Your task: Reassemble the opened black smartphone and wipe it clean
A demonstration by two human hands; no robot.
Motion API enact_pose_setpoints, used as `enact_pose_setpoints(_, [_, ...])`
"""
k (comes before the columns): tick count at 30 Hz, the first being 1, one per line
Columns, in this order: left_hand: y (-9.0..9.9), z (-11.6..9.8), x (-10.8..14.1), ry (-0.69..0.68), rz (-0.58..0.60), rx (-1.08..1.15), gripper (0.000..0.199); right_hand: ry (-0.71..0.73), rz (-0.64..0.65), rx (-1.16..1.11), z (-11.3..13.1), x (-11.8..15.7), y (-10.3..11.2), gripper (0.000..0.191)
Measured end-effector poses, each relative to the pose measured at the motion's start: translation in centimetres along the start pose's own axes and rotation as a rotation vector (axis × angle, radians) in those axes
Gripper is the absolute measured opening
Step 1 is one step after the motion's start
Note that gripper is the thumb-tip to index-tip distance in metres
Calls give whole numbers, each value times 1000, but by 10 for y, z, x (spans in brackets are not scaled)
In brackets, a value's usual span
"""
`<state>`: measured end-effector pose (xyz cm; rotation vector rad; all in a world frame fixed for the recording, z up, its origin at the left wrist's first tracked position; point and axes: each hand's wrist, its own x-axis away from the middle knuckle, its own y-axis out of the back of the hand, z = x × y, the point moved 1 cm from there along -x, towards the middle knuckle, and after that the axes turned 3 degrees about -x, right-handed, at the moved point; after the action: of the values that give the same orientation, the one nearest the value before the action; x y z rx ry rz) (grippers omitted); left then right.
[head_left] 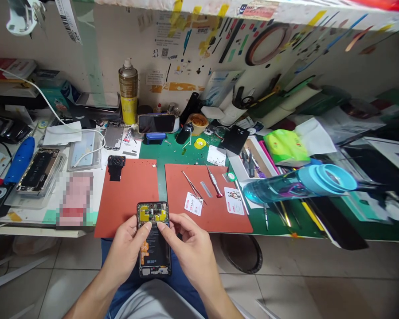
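Note:
An opened smartphone (156, 248) with its back cover off is held over my lap, at the bench's front edge. Its dark battery and yellowish upper circuit area show. My left hand (128, 241) grips the phone's left side, thumb resting near the top of the battery. On the other side my right hand (191, 239) holds it too, with its thumb on the upper part and fingers curled by the edge. A dark camera module (116, 167) lies on the left orange mat (129, 190). Tweezers (193, 188) and a screwdriver (214, 180) lie on the right orange mat (176, 177).
A blue water bottle (286, 184) lies tilted at the right, by a box of tools (256, 159). A spray can (128, 95) and a propped phone (156, 123) stand at the back. Another opened phone (38, 170) rests on the left. A round bin (241, 252) is below.

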<state>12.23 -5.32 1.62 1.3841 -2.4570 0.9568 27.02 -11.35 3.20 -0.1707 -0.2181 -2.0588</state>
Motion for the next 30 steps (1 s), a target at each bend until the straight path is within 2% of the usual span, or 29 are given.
enact_pose_setpoints(9, [1,2,-1,-11,-8,-24,37,7,-5,23,4,-4,0,28])
enact_pose_setpoints(16, [-4,1,-1,-41,31,-11,37,-24,17,-26,-5,-4,2,31])
enact_pose_setpoints(23, [-4,-2,2,-78,1,-55,41,-103,82,-60,-11,-4,5,41])
enact_pose_setpoints(30, [3,-2,0,-63,-8,-32,40,-39,79,-51,-12,-8,2,37])
